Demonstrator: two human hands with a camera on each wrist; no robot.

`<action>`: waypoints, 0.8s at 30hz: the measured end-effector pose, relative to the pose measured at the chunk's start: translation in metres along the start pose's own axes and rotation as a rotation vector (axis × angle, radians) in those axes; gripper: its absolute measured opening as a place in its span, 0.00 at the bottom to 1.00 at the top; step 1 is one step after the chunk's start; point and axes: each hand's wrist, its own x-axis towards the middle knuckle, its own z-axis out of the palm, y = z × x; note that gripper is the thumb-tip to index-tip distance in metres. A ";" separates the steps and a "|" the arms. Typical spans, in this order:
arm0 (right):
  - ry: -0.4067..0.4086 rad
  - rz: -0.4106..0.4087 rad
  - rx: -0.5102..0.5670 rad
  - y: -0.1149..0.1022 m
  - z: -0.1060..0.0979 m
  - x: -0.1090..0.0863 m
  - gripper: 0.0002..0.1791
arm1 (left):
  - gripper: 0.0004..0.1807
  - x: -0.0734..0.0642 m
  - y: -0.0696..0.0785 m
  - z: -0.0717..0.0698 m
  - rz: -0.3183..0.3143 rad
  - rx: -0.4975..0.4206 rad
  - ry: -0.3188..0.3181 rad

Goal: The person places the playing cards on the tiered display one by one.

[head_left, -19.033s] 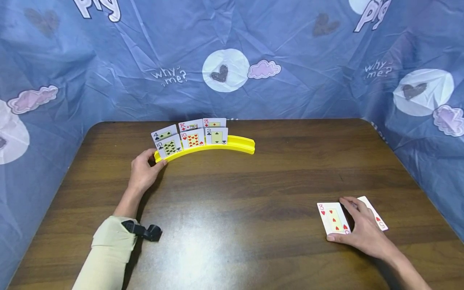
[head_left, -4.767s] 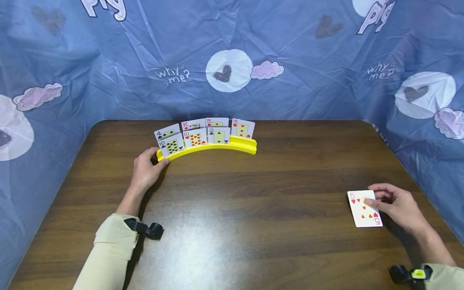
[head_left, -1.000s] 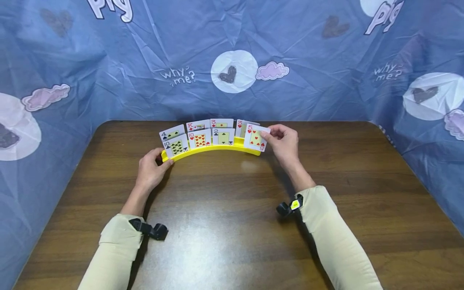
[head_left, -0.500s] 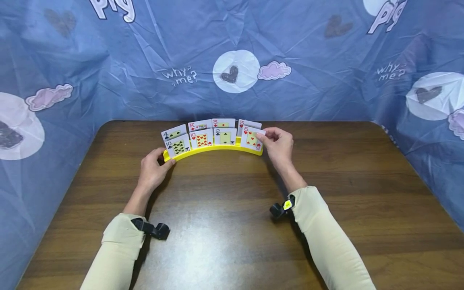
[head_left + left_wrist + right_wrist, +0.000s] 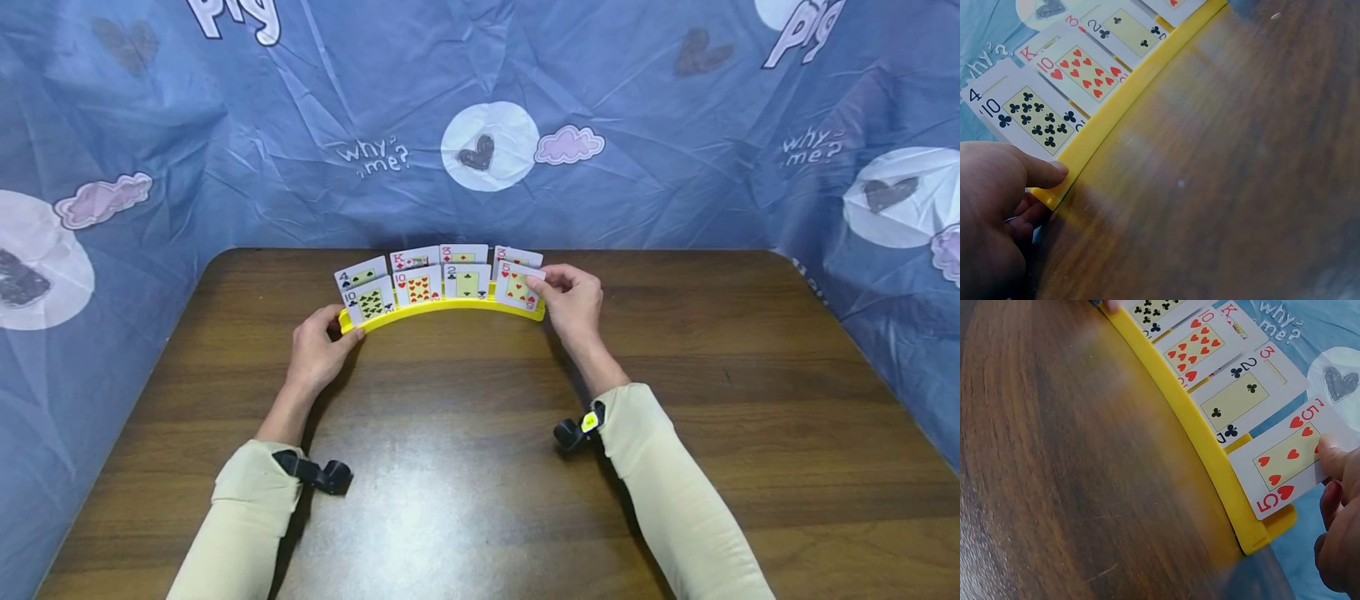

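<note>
A curved yellow card holder (image 5: 442, 305) stands near the table's far edge, with two rows of playing cards upright in it. My left hand (image 5: 318, 346) grips its left end, thumb in front and fingers behind. At the right end my right hand (image 5: 576, 307) pinches the five of hearts (image 5: 1288, 461) by its right edge. That card's lower edge is at the front slot, before the three of hearts (image 5: 517, 257). To its left in front are the two of clubs (image 5: 1235, 403), ten of hearts (image 5: 1082, 72) and ten of clubs (image 5: 1038, 119).
Behind these stand the four of spades (image 5: 360, 273), king of diamonds (image 5: 412, 258) and three of diamonds (image 5: 462, 253). The brown wooden table (image 5: 450, 417) is bordered by a blue printed cloth (image 5: 337, 100). Black straps with cameras sit on both wrists.
The three of hearts went from the table into the back row. My right hand then carried the five of hearts from the right to the holder, lowering it lately. My left hand stayed on the holder.
</note>
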 end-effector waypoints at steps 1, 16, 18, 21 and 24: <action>0.003 -0.002 0.003 0.000 0.000 0.000 0.12 | 0.19 0.000 0.000 0.000 0.000 0.002 0.000; 0.000 0.008 0.027 -0.001 0.002 0.001 0.12 | 0.19 0.000 0.001 0.000 0.006 0.002 0.008; -0.003 0.013 0.020 0.000 0.003 0.000 0.12 | 0.19 0.000 0.001 0.000 0.005 0.004 0.006; -0.006 0.022 0.020 0.002 0.004 -0.001 0.13 | 0.19 0.000 0.001 0.000 -0.002 0.001 -0.001; -0.009 0.026 0.026 0.004 0.005 -0.002 0.13 | 0.19 0.000 0.001 0.000 -0.005 -0.003 -0.001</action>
